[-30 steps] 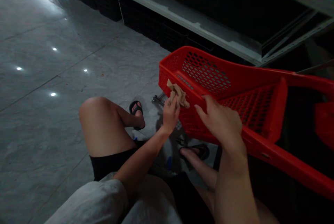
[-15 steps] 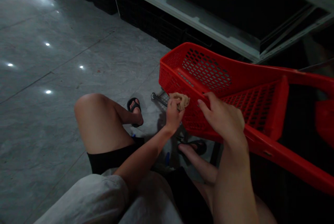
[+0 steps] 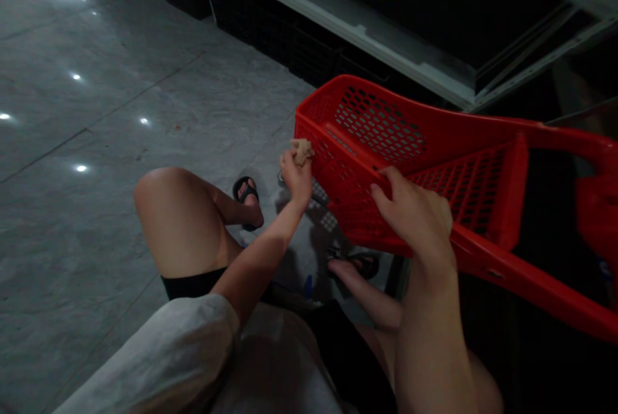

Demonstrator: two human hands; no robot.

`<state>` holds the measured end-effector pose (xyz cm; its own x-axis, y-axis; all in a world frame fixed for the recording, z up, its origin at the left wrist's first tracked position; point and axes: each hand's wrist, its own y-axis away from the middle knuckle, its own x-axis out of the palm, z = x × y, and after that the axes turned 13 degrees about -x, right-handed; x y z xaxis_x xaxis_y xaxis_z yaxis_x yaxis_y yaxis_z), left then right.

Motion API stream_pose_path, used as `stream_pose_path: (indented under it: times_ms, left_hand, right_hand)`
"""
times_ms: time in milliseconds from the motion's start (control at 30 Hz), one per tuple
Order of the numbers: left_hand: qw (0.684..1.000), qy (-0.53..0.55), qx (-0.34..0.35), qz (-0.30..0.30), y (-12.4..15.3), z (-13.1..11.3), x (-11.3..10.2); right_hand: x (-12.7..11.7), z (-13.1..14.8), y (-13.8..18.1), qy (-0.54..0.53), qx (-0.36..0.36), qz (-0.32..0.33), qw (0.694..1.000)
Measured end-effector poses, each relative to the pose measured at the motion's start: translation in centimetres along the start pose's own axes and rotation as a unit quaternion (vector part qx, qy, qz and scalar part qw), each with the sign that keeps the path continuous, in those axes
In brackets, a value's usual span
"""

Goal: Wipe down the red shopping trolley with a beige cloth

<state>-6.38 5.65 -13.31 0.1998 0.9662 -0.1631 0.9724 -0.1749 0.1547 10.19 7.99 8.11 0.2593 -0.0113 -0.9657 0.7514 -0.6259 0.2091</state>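
Note:
A red plastic shopping cart (image 3: 360, 208) with a perforated basket stands in front of me, its near side facing my body. My left hand (image 3: 298, 177) is closed around a crumpled beige cloth (image 3: 302, 151), held against the outer side of the basket near its far left corner. Over the upper rim of the same side, my right hand (image 3: 412, 211) is clasped, thumb outside and the other fingers reaching inward. Those fingers are partly hidden behind the rim.
Behind the cart runs a pale metal shelf (image 3: 357, 34) with dark crates (image 3: 270, 34) beneath it. Grey tiled floor (image 3: 111, 111) extends to the left. My sandalled feet (image 3: 248, 201) are beside and below the cart, and a metal cart bar runs low near them.
My left hand has moved the cloth up and to the left along the basket's side toward the corner. The right hand keeps its hold on the rim.

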Motion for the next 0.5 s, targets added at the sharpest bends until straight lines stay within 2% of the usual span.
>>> stream_pose_path:
  times_ms: [67,167,233,267,300,367,433,500]
  left_hand:
    - [0.999,-0.01,-0.001,0.042,4.3,1.4,0.0]
    - [0.984,-0.024,0.004,0.177,11.2,4.4,-0.4]
    - [0.97,-0.017,0.001,0.241,13.6,6.0,-0.6]
    - [0.968,-0.011,-0.005,0.251,13.8,6.5,-0.6]
    - [0.97,-0.007,-0.014,0.244,13.3,6.7,-0.5]
    - [0.979,-0.003,-0.033,0.199,10.3,6.6,-0.2]
    - [0.99,0.006,-0.051,0.13,5.4,5.7,0.2]
    - [0.995,0.045,-0.09,0.027,-0.1,4.4,0.5]
  right_hand:
    - [0.0,0.3,-0.3,0.005,0.001,-0.001,1.0]
    - [0.2,0.4,-0.7,0.011,0.009,-0.01,1.0]
    - [0.4,0.3,-0.7,0.012,0.013,-0.014,1.0]
    - [0.5,0.2,-0.7,0.012,0.014,-0.014,1.0]
    - [0.6,0.1,-0.7,0.013,0.014,-0.014,1.0]
    - [0.8,0.0,-0.6,0.017,0.017,-0.013,1.0]
    - [0.9,0.0,-0.4,0.022,0.021,-0.013,0.999]
    - [1.0,0.0,-0.4,0.025,0.028,-0.014,0.999]
